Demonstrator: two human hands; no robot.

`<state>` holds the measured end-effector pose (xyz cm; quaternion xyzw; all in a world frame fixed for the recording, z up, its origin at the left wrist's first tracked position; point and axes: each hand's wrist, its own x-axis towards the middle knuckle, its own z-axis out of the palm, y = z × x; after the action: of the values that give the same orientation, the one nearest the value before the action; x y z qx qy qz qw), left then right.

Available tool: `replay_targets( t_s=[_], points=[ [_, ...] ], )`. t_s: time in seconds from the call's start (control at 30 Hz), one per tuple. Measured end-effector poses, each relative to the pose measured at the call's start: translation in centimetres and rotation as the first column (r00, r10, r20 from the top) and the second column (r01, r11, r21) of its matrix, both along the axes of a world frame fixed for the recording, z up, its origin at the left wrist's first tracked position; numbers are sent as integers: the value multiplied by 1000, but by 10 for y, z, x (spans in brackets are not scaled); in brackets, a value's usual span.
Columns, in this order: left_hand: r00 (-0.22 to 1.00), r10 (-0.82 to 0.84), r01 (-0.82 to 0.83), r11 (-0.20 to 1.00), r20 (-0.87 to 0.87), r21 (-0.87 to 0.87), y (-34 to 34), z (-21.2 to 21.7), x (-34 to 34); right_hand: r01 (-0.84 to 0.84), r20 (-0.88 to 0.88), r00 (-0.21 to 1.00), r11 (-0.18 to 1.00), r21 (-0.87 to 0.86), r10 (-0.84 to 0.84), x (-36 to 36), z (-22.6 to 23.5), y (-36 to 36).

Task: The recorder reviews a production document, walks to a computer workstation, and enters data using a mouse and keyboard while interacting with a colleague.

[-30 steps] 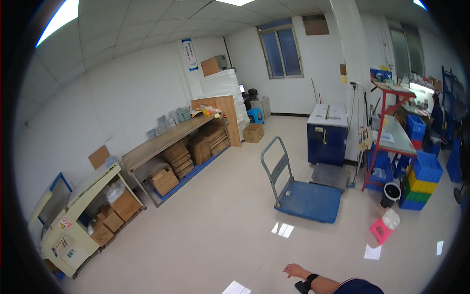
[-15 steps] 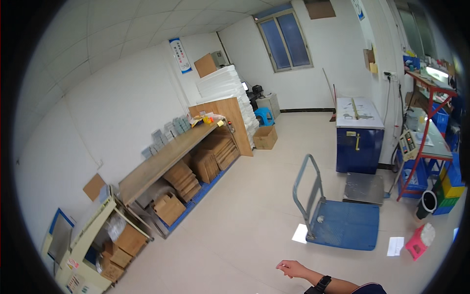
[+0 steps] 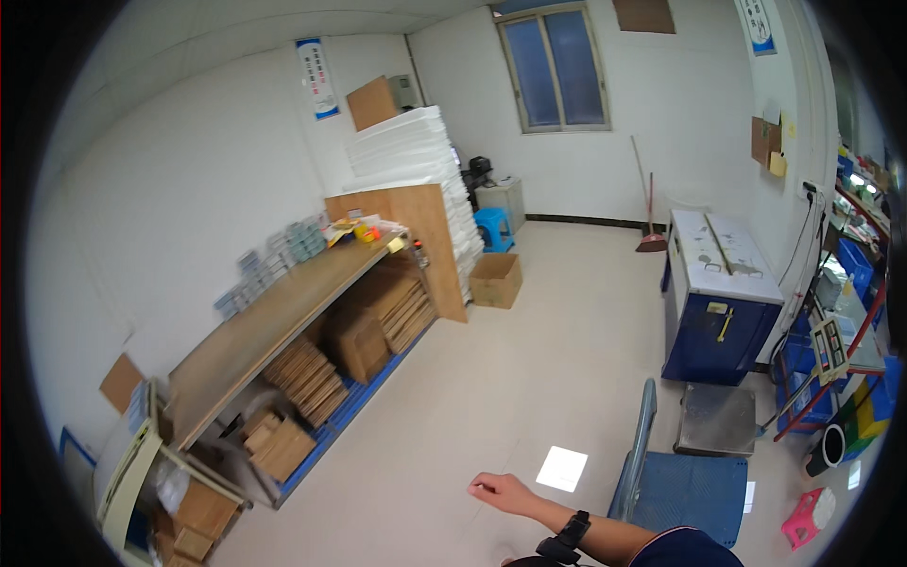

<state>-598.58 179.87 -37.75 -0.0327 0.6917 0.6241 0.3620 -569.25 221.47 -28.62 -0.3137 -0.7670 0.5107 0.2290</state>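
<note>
My right hand (image 3: 501, 491) hangs over the floor at the lower middle, its forearm coming in from the lower right with a black band on the wrist. The fingers are curled in and nothing shows in them. Just right of the forearm stands a blue platform trolley (image 3: 694, 491) with a grey upright handle (image 3: 645, 430). The hand is apart from it, and my arm covers the trolley's near corner. My left hand is out of sight.
A long workbench (image 3: 274, 307) with cardboard on its lower shelf runs along the left. A cardboard box (image 3: 496, 281) sits on the floor farther ahead. Right of the path are a blue cabinet (image 3: 709, 335), a metal platform scale (image 3: 718, 418) and a pink stool (image 3: 803, 520).
The view has moved forward and turned, so the cabinet and trolley look nearer. My right hand has shifted left and up in the picture, its fingers still curled.
</note>
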Motion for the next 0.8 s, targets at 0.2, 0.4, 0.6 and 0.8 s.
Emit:
replay_targets(
  t_s=[0.2,0.4,0.6,0.8],
  points=[
    [702,-691,698,716,-171,-30,349,13,-93,502,-265,799,841,-199,-540,72,-6,194],
    [266,-940,938,303,-214,-168,658,46,-46,703,-229,522,566,-430,-822,137,-36,358],
    [365,-930,900,361,-28,-246,820,31,-62,733,-89,535,514,-446,-840,132,-15,583],
    [456,-890,874,447,6,-189,980,-14,-88,536,-85,777,726,-431,-624,126,-96,843]
  ],
)
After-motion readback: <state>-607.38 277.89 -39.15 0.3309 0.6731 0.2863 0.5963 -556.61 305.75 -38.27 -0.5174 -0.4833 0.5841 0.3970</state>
